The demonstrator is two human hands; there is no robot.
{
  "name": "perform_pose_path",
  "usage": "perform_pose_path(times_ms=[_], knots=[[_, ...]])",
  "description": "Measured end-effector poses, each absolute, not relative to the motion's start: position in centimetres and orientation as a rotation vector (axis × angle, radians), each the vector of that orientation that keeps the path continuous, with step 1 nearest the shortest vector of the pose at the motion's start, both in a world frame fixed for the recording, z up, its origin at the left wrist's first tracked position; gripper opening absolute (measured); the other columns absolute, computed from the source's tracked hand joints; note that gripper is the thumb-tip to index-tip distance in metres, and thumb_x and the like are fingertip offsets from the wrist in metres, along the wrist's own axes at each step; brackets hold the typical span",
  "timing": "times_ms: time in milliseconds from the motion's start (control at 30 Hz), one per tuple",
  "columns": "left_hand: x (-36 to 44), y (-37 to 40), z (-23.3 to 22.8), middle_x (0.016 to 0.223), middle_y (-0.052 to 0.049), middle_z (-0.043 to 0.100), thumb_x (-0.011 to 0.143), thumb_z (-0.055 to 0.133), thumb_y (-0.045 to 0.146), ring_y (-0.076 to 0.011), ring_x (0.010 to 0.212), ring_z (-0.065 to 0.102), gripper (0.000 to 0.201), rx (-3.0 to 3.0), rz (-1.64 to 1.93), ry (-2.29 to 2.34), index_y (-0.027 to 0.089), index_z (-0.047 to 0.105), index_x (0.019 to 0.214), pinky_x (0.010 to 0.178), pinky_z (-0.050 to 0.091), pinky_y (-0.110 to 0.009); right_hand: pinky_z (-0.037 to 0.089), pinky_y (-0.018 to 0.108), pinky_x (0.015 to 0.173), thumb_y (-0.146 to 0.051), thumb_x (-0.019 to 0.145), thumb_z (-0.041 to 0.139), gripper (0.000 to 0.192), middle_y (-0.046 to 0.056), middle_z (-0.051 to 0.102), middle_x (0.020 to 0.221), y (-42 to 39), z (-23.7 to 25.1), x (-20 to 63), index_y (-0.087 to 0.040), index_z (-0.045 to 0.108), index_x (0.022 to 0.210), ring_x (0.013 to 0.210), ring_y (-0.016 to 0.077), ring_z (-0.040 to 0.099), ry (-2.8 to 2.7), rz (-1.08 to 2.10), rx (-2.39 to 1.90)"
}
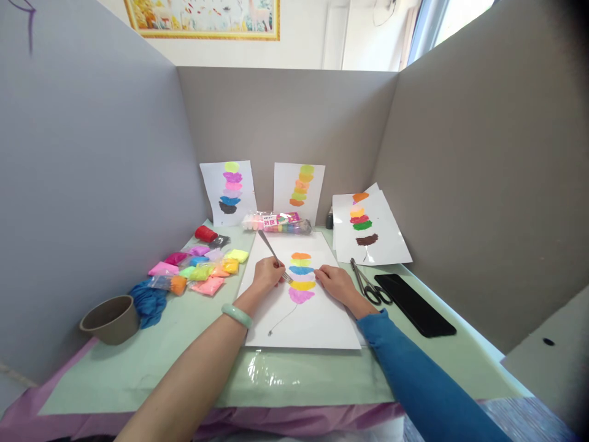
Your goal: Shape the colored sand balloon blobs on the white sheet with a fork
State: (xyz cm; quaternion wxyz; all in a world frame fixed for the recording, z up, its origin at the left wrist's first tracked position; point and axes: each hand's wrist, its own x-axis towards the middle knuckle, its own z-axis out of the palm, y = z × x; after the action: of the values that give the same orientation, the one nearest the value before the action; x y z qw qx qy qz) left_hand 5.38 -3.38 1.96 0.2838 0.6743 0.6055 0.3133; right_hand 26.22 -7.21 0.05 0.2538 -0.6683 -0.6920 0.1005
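Note:
My left hand (pixel 265 274) grips a metal fork (pixel 272 250), its tines resting on the left edge of a stack of coloured clay blobs (pixel 302 277) pressed onto a white sheet (pixel 317 322). The blobs run orange, green, blue, pale, yellow and pink from top to bottom, with a thin drawn line trailing below. My right hand (pixel 335 283) lies flat on the sheet, fingertips touching the right edge of the blobs. A jade bangle (pixel 237 315) circles my left wrist; my right arm wears a blue sleeve.
Small bags of coloured clay (pixel 202 267) lie at left, with a blue cloth (pixel 148 301) and a brown bowl (pixel 111 318). Scissors (pixel 368 283) and a black flat case (pixel 415 304) lie at right. Three finished sheets lean on the grey partition; a clay pack (pixel 277 222) sits behind.

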Motion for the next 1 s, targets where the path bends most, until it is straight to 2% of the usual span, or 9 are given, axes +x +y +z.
perform_pose_path(times_ms=[1000], knots=[[4.84, -2.70, 1.56, 0.050, 0.002, 0.063, 0.074, 0.060, 0.014, -0.0092, 0.038, 0.053, 0.008, 1.730, 0.857, 1.612, 0.015, 0.065, 0.080, 0.043, 0.039, -0.017, 0.032, 0.023, 0.064, -0.036, 0.091, 0.044, 0.032, 0.003, 0.068, 0.075, -7.12, -0.15, 26.31, -0.020, 0.065, 0.073, 0.071, 0.0140, 0.058, -1.876, 0.277, -1.792]])
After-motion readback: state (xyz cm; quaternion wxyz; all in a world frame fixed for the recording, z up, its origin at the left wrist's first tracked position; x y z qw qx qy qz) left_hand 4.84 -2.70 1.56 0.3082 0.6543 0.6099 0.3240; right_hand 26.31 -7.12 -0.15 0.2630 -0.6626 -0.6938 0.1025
